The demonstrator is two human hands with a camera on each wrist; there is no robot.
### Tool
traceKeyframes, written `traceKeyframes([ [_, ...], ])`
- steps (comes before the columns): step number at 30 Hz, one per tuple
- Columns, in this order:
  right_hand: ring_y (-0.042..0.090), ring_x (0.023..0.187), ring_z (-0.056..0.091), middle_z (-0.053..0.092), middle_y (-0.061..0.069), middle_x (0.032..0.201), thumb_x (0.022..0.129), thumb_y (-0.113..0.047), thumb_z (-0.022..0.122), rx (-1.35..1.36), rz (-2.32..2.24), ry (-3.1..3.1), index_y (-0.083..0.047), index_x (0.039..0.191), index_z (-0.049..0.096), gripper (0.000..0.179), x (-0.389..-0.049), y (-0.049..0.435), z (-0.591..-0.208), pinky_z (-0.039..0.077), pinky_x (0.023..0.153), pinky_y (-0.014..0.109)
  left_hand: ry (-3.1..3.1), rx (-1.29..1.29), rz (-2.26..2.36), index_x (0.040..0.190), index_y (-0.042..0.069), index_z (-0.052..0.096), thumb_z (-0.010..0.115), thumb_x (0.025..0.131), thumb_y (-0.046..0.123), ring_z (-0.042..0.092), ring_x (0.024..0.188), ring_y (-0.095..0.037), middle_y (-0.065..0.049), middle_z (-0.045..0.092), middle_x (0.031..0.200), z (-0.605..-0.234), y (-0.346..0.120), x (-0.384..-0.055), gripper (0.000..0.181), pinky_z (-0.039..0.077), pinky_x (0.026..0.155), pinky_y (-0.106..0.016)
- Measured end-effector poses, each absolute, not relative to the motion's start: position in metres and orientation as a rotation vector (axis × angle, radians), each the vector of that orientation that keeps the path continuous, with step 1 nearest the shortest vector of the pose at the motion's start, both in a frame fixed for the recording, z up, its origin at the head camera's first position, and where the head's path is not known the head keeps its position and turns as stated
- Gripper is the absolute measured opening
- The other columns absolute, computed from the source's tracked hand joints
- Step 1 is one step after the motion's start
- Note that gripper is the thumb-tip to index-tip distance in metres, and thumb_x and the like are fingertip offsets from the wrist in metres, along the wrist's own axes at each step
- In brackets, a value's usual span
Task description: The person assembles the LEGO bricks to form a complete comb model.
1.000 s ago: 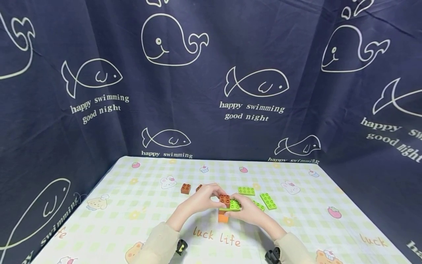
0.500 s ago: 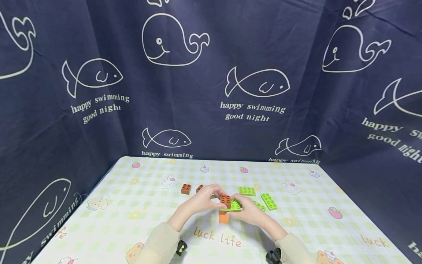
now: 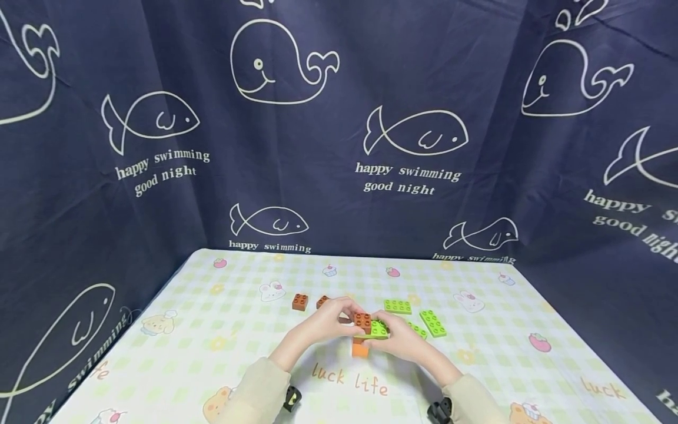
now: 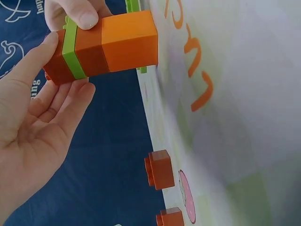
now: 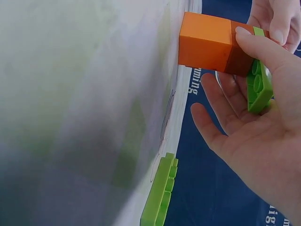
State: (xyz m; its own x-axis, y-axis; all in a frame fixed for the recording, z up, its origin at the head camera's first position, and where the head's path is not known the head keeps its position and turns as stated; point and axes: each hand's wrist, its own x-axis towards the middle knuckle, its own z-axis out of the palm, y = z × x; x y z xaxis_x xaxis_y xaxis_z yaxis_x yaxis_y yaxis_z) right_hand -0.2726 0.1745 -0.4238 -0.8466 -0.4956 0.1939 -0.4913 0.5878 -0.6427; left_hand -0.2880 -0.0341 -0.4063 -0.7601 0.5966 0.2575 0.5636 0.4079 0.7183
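Facing each other with fingers bent, the left hand [image 3: 329,321] pinches the top brown block [image 3: 362,321], the right hand [image 3: 400,337] the lower brown block [image 5: 239,60]. Between them the tower [image 4: 90,51] stands upright on the table [image 3: 418,383], green slab [image 3: 378,328] midway, smooth orange block [image 3: 361,350] below.

I count four reddish-brown square plastic bricks [image 3: 362,321]: two in one stack [image 4: 89,49], two loose [image 3: 299,302] [image 3: 322,301] toward the far left corner of the table [image 3: 238,330]. One smooth orange plastic block [image 3: 360,350] makes the stack's foot. Flat bright-green studded plastic plates [image 3: 433,323] number four: one stacked, three loose toward the far right corner. Bare hands: two, one left [image 3: 328,319], one right [image 3: 399,337]. Anything hidden behind them, I can't count.
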Motion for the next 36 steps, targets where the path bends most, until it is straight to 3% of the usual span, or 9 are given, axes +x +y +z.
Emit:
traceKeyframes([
  [8, 0.015, 0.096, 0.058, 0.063, -0.003, 0.103, 0.081, -0.036, 0.072, -0.84, -1.137, 2.784, -0.012, 0.11, 0.06, 0.041, -0.2696, 0.1737, -0.4227, 0.047, 0.083, 0.026, 2.61, 1.031, 1.308, 0.105, 0.012, 0.064, 0.075, 0.08, 0.024, 0.058, 0.089, -0.004, 0.005, 0.059, 0.097, -0.4072, -0.0348, -0.2863, 0.029, 0.052, 0.081, -0.015],
  [20, 0.014, 0.093, 0.056, 0.063, -0.002, 0.101, 0.079, -0.037, 0.073, -0.873, -1.11, 2.804, -0.009, 0.108, 0.06, 0.042, -0.2727, 0.1737, -0.422, 0.046, 0.082, 0.026, 2.625, 0.972, 1.307, 0.107, 0.012, 0.064, 0.075, 0.079, 0.027, 0.059, 0.089, -0.007, 0.006, 0.059, 0.097, -0.4078, -0.0365, -0.286, 0.034, 0.054, 0.083, -0.021],
  [30, 0.009, 0.084, 0.051, 0.061, -0.004, 0.098, 0.078, -0.038, 0.073, -0.895, -1.065, 2.832, -0.009, 0.108, 0.06, 0.043, -0.2719, 0.1766, -0.4194, 0.044, 0.073, 0.022, 2.647, 0.99, 1.3, 0.106, 0.011, 0.064, 0.076, 0.079, 0.026, 0.061, 0.088, -0.009, 0.004, 0.061, 0.096, -0.4099, -0.0347, -0.2873, 0.034, 0.052, 0.079, -0.014],
  [36, 0.017, 0.094, 0.057, 0.063, 0.001, 0.104, 0.077, -0.036, 0.075, -0.92, -1.059, 2.835, -0.007, 0.111, 0.06, 0.047, -0.2714, 0.1812, -0.4191, 0.051, 0.081, 0.033, 2.659, 0.999, 1.292, 0.106, 0.01, 0.064, 0.076, 0.078, 0.026, 0.06, 0.086, -0.006, 0.004, 0.062, 0.095, -0.4123, -0.0348, -0.288, 0.034, 0.052, 0.077, -0.013],
])
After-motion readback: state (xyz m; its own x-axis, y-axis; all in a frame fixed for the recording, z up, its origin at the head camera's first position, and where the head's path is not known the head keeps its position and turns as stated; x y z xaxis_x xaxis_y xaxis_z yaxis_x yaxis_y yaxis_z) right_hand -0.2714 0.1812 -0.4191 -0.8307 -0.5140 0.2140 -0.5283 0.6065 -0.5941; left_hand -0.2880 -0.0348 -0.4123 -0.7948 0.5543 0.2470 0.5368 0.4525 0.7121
